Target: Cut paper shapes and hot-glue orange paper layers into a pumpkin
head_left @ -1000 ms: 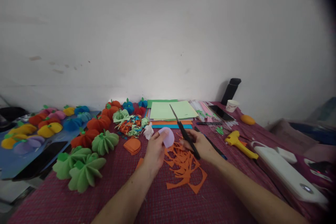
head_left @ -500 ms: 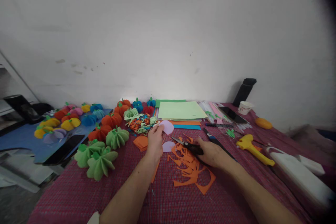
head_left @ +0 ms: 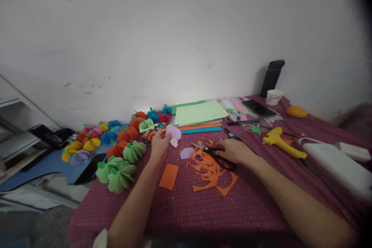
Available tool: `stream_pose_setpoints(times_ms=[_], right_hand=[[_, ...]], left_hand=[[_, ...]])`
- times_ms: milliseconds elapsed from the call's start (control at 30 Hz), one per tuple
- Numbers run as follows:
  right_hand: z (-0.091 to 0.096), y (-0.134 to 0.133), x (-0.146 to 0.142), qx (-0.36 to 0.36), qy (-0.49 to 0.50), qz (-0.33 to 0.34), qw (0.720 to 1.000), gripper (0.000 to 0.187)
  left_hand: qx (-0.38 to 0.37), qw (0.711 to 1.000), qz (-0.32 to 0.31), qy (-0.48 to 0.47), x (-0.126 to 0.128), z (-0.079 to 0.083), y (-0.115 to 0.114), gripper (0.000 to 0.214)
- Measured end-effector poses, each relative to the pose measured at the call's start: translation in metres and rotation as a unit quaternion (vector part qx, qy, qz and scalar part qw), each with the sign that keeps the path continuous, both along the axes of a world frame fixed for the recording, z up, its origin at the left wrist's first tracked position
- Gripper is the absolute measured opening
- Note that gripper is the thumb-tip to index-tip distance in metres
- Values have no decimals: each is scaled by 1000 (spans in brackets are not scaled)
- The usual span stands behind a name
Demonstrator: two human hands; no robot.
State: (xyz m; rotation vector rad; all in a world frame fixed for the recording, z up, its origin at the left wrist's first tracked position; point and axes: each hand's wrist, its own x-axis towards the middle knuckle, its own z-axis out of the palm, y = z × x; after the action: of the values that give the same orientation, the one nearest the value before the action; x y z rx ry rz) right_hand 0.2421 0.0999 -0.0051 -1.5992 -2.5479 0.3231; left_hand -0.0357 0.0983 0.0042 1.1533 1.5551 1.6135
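Between the fingers of my left hand (head_left: 159, 142) is a rounded piece of light purple paper (head_left: 174, 133), held up by its left edge. A small whitish scrap (head_left: 174, 142) shows just under it. My right hand (head_left: 234, 150) has its fingers on the black-handled scissors (head_left: 213, 154), whose blades point left over a heap of orange paper scraps (head_left: 210, 174). Part of the upper handle is hidden by the fingers. Left of the blades lies another purple paper piece (head_left: 186, 153). An orange paper rectangle (head_left: 169, 177) rests on the tablecloth beside my left forearm.
Several folded-paper pumpkins (head_left: 128, 135) crowd the left side. Coloured sheets (head_left: 200, 113) are stacked at the back. On the right are a utility knife (head_left: 232, 135), a yellow glue gun (head_left: 283, 143), a phone (head_left: 258, 107), a paper cup (head_left: 274, 97) and a white box (head_left: 338, 168).
My left hand has moved left with the purple paper, uncovering the orange rectangle. The scissors' handles show more openly beneath my right hand. The view has tilted slightly.
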Motion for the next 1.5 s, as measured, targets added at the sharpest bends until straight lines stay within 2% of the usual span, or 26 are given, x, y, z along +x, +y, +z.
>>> stream_pose_setpoints(times_ms=[133,300,467,600,700,800,900,967,1100,1200,1300,1367,1467,1500], right_hand=[[-7,4,2,9,8,4,1000,31],[-10,6,2,11,7,4,1000,33],[-12,7,2,4,9,-3,1000,35],[-12,7,3,6,7,-5,1000,34],[-13,8,4,10,5,-9,1000,33],[-13,7,5,22,2,-27,999,31],[-10,3,5,41,6,-44,998,31],[-7,1,3,55,13,-51,997,32],[-1,-1,-2,64,34,-46,996,31],[3,-2,-6,74,76,-32,994,31],[4,-6,-11,89,168,16,982,30],[2,-11,-18,48,255,69,963,30],[-9,-20,-32,-85,373,139,914,35],[-14,-22,-37,-123,396,152,897,37]], left_hand=[[-49,989,23,140,-38,2,-12,27],[-134,935,49,326,-65,-10,-23,25],[-179,865,53,465,-61,-20,-30,35],[-180,821,59,539,-51,-15,-41,41],[-174,796,57,577,-44,-7,-57,40],[-187,780,18,597,-35,-6,-81,32],[-211,756,-56,617,-25,-11,-103,37],[-216,763,-78,604,-20,-14,-111,36],[-223,816,-82,528,-15,-18,-113,20],[-216,840,-91,489,-11,-20,-111,14],[-204,869,-111,437,-3,-22,-112,28],[-194,886,-133,400,8,-24,-113,39],[-169,912,-163,337,33,-26,-113,48],[-146,928,-181,290,41,-26,-113,47]])
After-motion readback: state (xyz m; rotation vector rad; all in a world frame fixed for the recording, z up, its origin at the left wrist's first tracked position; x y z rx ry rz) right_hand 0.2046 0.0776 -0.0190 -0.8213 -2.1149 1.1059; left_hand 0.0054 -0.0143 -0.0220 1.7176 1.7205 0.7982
